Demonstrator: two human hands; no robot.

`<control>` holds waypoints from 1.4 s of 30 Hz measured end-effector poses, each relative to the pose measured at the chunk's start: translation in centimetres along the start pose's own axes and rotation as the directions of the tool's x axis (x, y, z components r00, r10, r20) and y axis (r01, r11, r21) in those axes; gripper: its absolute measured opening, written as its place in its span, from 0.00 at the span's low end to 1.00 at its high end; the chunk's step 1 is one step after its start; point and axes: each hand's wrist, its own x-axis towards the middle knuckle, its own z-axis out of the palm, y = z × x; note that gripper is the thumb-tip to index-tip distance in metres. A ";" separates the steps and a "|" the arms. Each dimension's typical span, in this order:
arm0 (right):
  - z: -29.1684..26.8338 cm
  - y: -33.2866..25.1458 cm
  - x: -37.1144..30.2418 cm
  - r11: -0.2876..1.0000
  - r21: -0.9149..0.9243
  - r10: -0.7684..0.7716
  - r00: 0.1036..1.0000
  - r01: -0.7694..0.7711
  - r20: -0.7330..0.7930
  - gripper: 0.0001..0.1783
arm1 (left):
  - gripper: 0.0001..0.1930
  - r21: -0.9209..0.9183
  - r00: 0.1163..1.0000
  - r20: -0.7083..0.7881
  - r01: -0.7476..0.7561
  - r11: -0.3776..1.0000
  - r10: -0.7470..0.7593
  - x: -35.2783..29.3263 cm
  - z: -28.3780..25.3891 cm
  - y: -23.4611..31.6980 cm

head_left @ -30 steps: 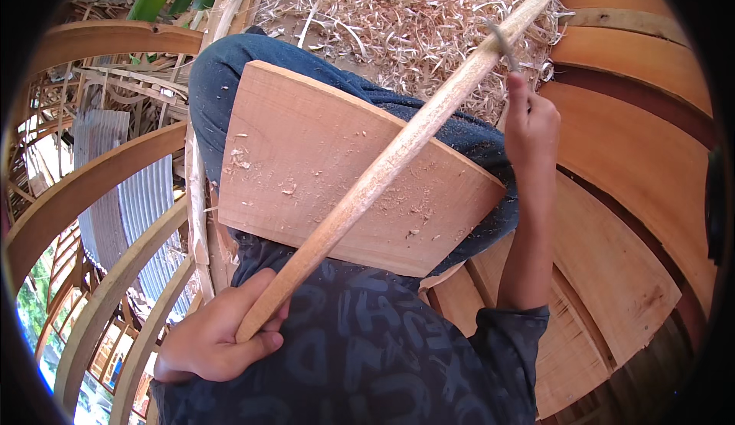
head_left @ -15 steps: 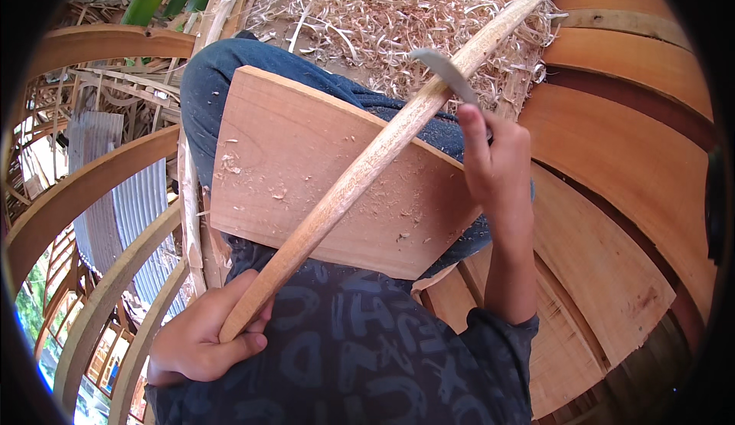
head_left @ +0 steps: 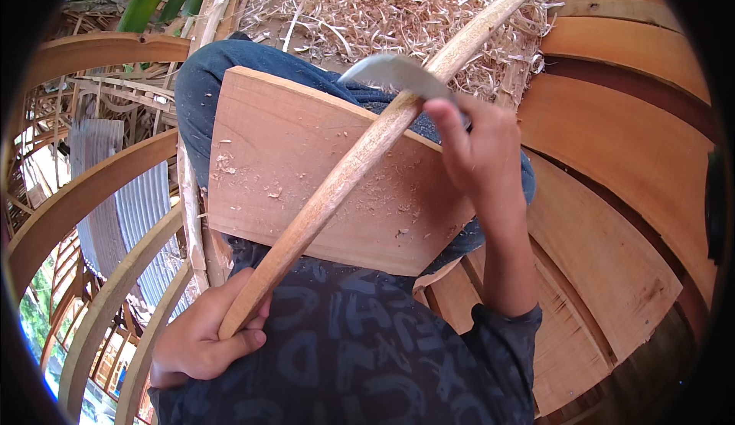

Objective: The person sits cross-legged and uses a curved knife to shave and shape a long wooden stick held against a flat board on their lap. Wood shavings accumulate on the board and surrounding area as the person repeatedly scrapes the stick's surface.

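Note:
A long, pale wooden pole [head_left: 344, 176] slants from my lap up to the far right. My left hand [head_left: 205, 331] is wrapped round its near, browner end. My right hand [head_left: 478, 145] grips a curved knife [head_left: 394, 74], its thumb raised along the near side. The blade lies across the pole beyond its middle, pointing left, slightly blurred; the handle is mostly hidden in my fist. Beneath the pole a flat wooden board [head_left: 306, 165] rests on my legs, with a few small shavings on it.
A thick heap of curly wood shavings [head_left: 367, 11] covers the ground ahead, around the pole's far end. Curved planks [head_left: 612, 134] line the right side. Curved wooden ribs [head_left: 96, 184] and corrugated metal sheets [head_left: 142, 203] stand at left.
The curved knife has come nearer along the pole and leftward with my right hand, its blade now showing broader. The pole's far end has shifted slightly left; my left hand keeps its hold.

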 end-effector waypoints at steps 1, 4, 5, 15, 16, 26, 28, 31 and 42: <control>-0.3 1.9 2.0 0.993 0.014 0.116 0.992 -0.115 -0.049 0.42 | 0.12 -0.019 0.999 -0.032 -0.015 1.000 0.014 -0.4 0.2 0.0; -0.8 5.8 3.6 0.960 0.100 0.264 0.965 -0.262 -0.009 0.43 | 0.13 0.006 0.998 0.042 0.053 0.999 -0.053 -0.4 0.4 0.1; -0.6 5.6 3.5 0.956 0.137 0.262 0.965 -0.260 0.003 0.43 | 0.13 0.001 0.999 0.031 0.035 0.999 -0.035 -0.3 0.3 0.1; -0.9 7.5 4.4 0.981 -0.028 0.187 0.980 -0.190 -0.070 0.39 | 0.14 -0.020 0.998 -0.062 -0.027 0.999 0.025 0.3 -0.1 0.2; -0.6 6.5 3.8 0.974 -0.018 0.224 0.974 -0.225 -0.032 0.39 | 0.14 -0.067 0.997 -0.082 -0.005 0.998 0.000 0.0 0.0 -0.1; -0.3 7.3 4.0 0.994 -0.017 0.109 0.988 -0.112 -0.114 0.40 | 0.12 -0.096 0.994 -0.070 0.074 0.993 -0.081 -0.1 0.2 1.0; 0.3 4.6 2.5 1.000 -0.018 0.014 0.997 -0.016 -0.077 0.40 | 0.13 -0.065 0.996 -0.032 0.080 0.995 -0.082 -0.5 0.1 0.5; 1.0 2.7 1.4 0.949 0.004 -0.316 0.948 0.316 0.027 0.38 | 0.13 -0.074 0.991 -0.073 0.104 0.992 -0.110 -0.6 0.1 0.2; -0.7 4.6 3.0 0.989 0.011 0.144 0.989 -0.145 0.028 0.36 | 0.11 0.073 0.996 -0.007 0.094 0.993 -0.094 -0.3 -0.9 0.3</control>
